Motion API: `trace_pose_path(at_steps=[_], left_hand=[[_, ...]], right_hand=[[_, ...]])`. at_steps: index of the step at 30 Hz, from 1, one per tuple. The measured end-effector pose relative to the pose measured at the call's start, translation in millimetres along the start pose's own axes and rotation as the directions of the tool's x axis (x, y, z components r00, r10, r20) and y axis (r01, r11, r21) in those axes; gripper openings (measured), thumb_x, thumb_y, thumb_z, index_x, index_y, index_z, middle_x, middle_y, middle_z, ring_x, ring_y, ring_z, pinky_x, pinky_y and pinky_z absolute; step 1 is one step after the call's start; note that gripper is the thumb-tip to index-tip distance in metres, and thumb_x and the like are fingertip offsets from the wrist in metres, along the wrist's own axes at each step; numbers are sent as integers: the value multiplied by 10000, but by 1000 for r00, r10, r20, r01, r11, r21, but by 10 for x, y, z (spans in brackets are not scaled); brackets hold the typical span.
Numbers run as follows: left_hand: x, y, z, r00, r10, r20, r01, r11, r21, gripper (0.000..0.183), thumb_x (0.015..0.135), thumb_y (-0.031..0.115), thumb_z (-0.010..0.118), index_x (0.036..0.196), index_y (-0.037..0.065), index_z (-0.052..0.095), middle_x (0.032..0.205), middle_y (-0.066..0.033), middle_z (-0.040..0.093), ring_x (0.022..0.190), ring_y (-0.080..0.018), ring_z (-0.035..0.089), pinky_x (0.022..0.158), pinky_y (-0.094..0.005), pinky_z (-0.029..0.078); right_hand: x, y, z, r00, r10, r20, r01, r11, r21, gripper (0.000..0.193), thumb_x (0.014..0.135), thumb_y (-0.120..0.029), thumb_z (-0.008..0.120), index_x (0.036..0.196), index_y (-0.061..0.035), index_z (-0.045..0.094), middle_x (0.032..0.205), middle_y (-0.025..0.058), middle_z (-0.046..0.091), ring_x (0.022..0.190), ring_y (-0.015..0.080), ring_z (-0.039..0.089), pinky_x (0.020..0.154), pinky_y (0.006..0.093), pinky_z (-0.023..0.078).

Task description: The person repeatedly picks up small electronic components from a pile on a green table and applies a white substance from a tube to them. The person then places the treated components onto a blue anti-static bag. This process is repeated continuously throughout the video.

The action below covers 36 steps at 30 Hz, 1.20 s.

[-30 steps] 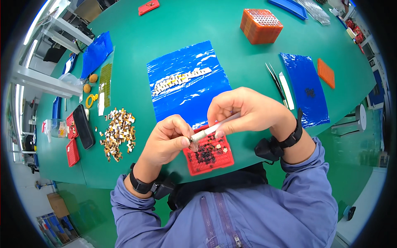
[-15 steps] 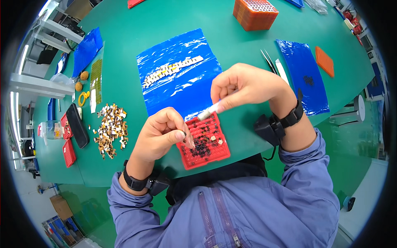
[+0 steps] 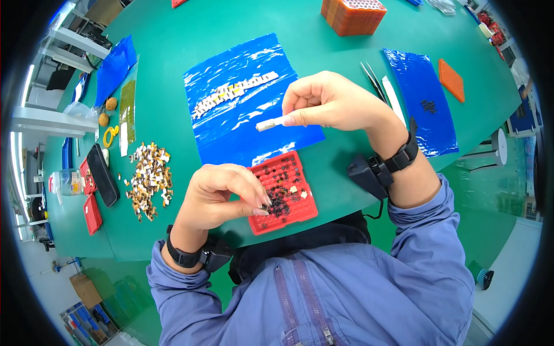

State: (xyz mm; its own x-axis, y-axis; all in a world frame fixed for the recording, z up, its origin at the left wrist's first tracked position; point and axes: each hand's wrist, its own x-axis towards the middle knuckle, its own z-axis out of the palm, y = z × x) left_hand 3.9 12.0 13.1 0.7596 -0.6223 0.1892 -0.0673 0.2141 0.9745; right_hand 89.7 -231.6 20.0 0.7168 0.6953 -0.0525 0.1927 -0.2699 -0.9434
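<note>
1. Left hand sits at the red tray's 9 o'clock edge, fingers pinched shut over the small dark parts; we can't tell if one is held.
2. Right hand is at the tray's 12 o'clock, over the blue sheet, fingers gripping a small white cylinder.
3. We read this as the placing step, cylinder off the tray.
4. Next move likely needs it set beside the white strip row.
</note>
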Motion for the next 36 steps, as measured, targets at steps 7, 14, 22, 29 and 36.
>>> trace_pose_path(at_steps=[7,14,22,29,36], left_hand=[[4,36,-10,999,28,47,-32,996,86,156,611,-105,700,682,14,627,744,-108,643,695,-211,635,621,-288,497],[33,-19,-73,999,45,-31,-36,968,247,130,685,-100,671,736,8,622,748,-87,630,703,-161,609,621,-257,482],[272,292,-88,931,-257,-261,347,847,403,39,811,-3,616,840,-14,593,766,-19,597,704,-52,540,626,-205,451],[792,108,-440,911,-219,-351,410,580,704,82,828,62,614,829,3,557,754,10,561,670,-37,489,584,-199,394],[1008,-143,-633,971,18,-238,225,271,936,122,769,127,653,826,34,597,853,-130,508,837,-260,498,737,-353,416]], right_hand=[[16,28,4,1000,-9,-20,9,1000,-17,161,817,-169,657,830,-17,606,640,-37,535,584,28,447,498,192,345],[67,98,22,979,-70,-191,94,988,120,133,827,-154,644,845,-27,611,697,-29,563,609,24,466,510,181,359],[129,210,9,942,-50,-331,144,953,265,138,843,-155,631,833,-20,602,701,-26,555,617,21,463,517,170,359],[167,243,19,910,-82,-407,179,962,206,159,825,-171,647,794,-20,605,635,-35,526,566,19,437,484,184,346],[127,179,7,910,-77,-407,149,978,146,151,833,-164,642,817,-16,615,659,-36,537,587,8,445,494,167,352]])
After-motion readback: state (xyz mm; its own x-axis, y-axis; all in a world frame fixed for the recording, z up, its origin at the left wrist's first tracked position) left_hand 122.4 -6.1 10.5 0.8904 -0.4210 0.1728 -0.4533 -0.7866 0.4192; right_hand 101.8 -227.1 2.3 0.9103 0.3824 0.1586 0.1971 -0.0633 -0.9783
